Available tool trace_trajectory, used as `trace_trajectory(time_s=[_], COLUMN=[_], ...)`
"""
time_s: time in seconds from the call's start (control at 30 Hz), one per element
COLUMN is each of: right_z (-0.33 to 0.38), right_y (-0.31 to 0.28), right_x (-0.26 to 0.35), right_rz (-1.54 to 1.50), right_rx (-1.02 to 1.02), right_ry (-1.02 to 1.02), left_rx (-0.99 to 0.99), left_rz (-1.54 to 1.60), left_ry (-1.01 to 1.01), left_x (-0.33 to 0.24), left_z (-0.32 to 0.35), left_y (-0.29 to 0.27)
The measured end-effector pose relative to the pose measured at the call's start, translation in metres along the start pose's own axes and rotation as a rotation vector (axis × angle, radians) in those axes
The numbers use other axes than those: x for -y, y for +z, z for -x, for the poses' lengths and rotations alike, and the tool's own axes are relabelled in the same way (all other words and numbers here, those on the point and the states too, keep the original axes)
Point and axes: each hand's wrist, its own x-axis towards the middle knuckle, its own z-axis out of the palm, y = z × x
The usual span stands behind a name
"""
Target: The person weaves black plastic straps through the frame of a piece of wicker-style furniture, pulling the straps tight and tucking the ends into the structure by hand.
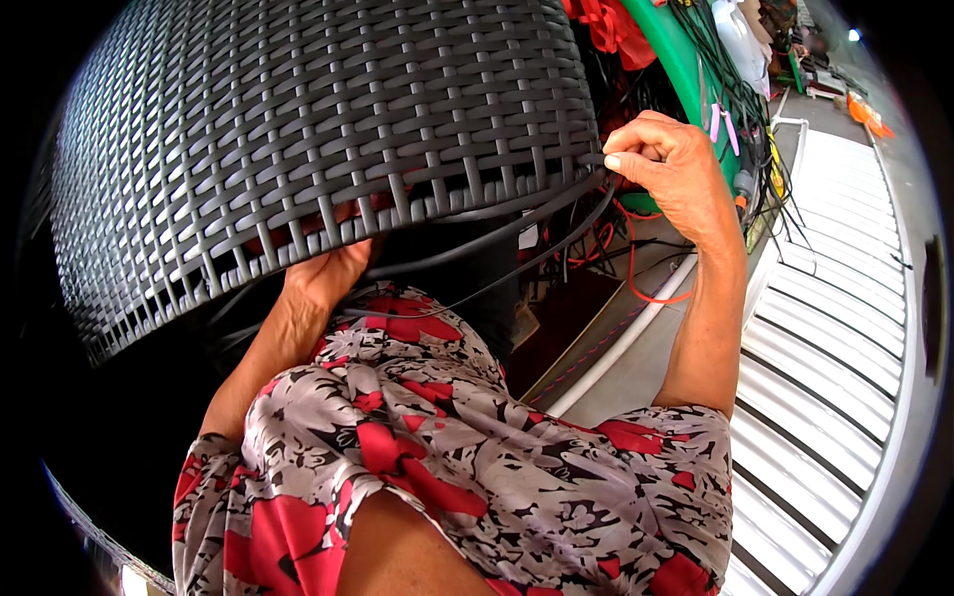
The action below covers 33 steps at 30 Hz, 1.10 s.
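A dark grey woven wicker panel [348, 109] of flat plastic strips fills the upper left, curving down toward me. At its right corner my right hand [664, 159] is closed, thumb and forefinger pinching a grey plastic strip [590, 159]. My left hand [328, 276] reaches up behind the panel's lower edge. Bits of skin show through the gaps in the weave there, but most of its fingers are hidden, so their grip cannot be made out. Loose lengths of dark strip [477, 233] curve below the edge between my hands.
To the right lies a white slatted frame [825, 328]. Behind my right hand is a green curved rim [686, 70], with tangled dark strips [715, 50] and pink-handled scissors [723, 127] hanging by it. A red cord [636, 283] and a white pole [626, 343] lie below.
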Motion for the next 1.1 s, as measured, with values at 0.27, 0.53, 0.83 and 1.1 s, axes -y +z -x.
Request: trace_trajectory(time_s=[0.27, 0.53, 0.83, 1.1], right_z=[-0.002, -0.005, -0.008, 0.007], right_y=[-0.002, -0.003, 0.013, 0.03], right_x=[-0.007, -0.006, -0.003, 0.023], right_rz=[-0.075, -0.017, -0.012, 0.324], right_rx=[0.032, 0.063, 0.036, -0.067], right_ry=[0.027, -0.044, -0.144, -0.55], left_rx=[-0.186, -0.062, -0.011, 0.048], left_rz=[-0.049, -0.15, -0.193, -0.205], left_ry=[-0.391, -0.447, -0.43, -0.418], left_x=[0.074, 0.111, 0.112, 0.108], left_z=[-0.035, -0.059, -0.061, -0.06], left_y=[0.073, 0.07, 0.069, 0.068])
